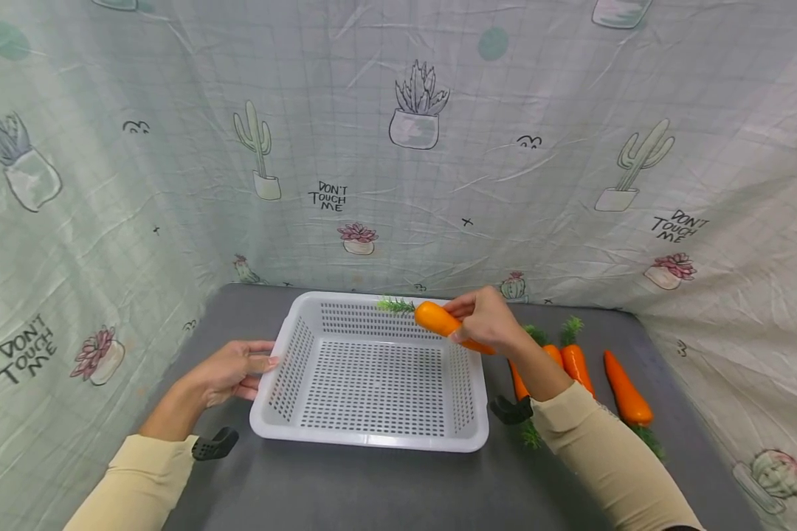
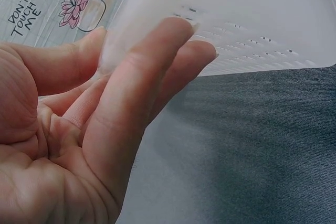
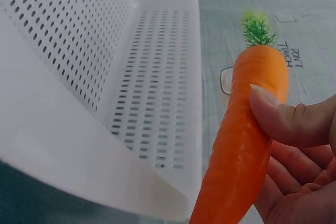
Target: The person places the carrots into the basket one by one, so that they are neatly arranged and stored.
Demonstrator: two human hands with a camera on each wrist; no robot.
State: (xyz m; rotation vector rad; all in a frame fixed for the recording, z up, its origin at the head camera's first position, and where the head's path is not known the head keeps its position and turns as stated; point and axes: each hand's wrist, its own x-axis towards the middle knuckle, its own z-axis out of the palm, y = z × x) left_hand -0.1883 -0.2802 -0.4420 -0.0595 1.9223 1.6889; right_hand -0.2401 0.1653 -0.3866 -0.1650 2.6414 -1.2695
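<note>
A white perforated plastic basket (image 1: 372, 441) sits on the dark table, and no carrot lies inside it. My left hand (image 1: 235, 370) pinches its left rim between thumb and fingers; the left wrist view shows the thumb (image 2: 68, 64) on one side of the wall and fingertips on the other. In my right hand (image 1: 488, 321) is an orange carrot (image 1: 436, 318) with a green leafy top, gripped around its middle. It is held over the basket's back right corner, leaves pointing left. The right wrist view shows the thumb (image 3: 286, 116) pressed along the carrot (image 3: 244, 135), beside the basket's rim.
Several more carrots lie on the table to the right: one (image 1: 576, 369) near the right forearm, another (image 1: 627, 391) farther right, and others partly hidden under that arm. A patterned cloth (image 1: 372, 162) hangs behind the table and at both sides.
</note>
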